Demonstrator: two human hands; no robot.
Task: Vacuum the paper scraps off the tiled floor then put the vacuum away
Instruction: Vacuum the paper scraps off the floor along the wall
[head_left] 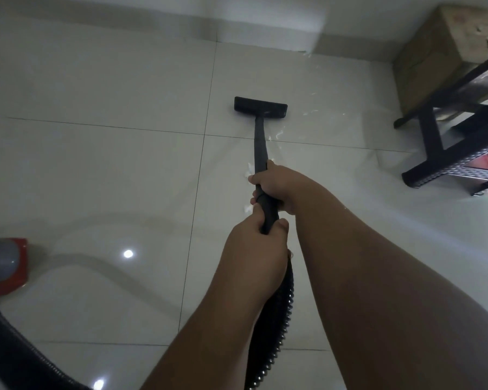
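Both hands gripping vacuum wand (261, 147), nozzle (260, 107) on tiles

Glossy tiled floor (96, 170), matt black plastic wand (261, 147), ribbed hose (276, 319).

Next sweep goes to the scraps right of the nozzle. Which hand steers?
Probably right. The right hand grips the wand farther forward, nearer the nozzle and the scraps. The left hand grips the rear end by the hose, so it suits a pivot.

No legible text, labels or numbers anywhere in view.
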